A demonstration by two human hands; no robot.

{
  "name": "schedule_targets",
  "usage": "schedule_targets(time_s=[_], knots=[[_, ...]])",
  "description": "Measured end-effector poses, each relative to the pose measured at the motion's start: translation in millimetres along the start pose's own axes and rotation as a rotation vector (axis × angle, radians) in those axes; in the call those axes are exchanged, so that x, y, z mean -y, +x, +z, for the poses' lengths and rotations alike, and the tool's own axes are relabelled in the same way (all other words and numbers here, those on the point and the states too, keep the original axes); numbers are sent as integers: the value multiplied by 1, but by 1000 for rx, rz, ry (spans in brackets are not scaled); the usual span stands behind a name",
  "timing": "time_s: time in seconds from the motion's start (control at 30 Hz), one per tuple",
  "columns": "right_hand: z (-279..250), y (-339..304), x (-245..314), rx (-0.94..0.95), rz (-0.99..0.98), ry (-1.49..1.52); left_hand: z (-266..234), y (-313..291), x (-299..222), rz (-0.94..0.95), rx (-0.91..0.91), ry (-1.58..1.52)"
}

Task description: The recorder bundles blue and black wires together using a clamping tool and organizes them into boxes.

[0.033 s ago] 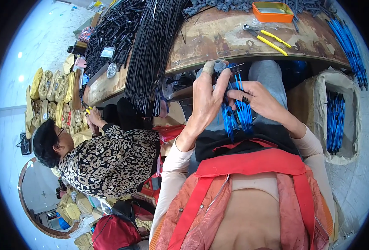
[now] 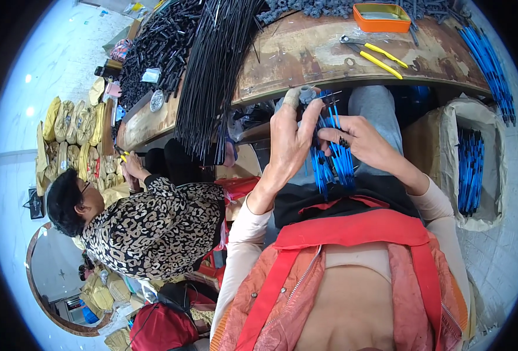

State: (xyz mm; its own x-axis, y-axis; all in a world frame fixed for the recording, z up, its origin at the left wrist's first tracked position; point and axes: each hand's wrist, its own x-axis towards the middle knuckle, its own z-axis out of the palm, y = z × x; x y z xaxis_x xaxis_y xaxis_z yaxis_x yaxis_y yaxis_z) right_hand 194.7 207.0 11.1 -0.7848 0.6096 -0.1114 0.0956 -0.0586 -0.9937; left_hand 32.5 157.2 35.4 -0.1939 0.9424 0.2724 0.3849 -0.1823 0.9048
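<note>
My left hand [image 2: 288, 137] is closed, with a small grey plastic fitting [image 2: 308, 93] between thumb and forefinger at the table's near edge. A pale cover wraps one fingertip. Just to its right, my right hand [image 2: 364, 140] has its fingers closed around thin blue rods [image 2: 344, 165] with dark ends. More blue rods hang below the left hand, over my lap; how each one is held is hidden by the fingers. Past my hands, yellow-handled cutters [image 2: 381, 61] lie on the worn wooden table [image 2: 305, 50].
An orange tin [image 2: 381, 24] stands behind the cutters. Long black rods [image 2: 209, 99] overhang the table at left, beside piled black parts [image 2: 159, 47]. At right are a paper-lined box [image 2: 493, 219] and a blue rod bundle [image 2: 488, 76]. A co-worker [image 2: 159, 228] sits at left.
</note>
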Motion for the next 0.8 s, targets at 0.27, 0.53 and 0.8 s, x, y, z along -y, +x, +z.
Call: schedule_targets(time_s=[0.27, 0.53, 0.8], knots=[[27, -21, -8, -482, -274, 20, -7, 2, 11, -126, 105, -372], [6, -25, 9, -227, -140, -234, -23, 16, 10, -150, 417, -685], [13, -28, 0, -215, -58, -166, -8, -2, 21, -170, 409, -691]])
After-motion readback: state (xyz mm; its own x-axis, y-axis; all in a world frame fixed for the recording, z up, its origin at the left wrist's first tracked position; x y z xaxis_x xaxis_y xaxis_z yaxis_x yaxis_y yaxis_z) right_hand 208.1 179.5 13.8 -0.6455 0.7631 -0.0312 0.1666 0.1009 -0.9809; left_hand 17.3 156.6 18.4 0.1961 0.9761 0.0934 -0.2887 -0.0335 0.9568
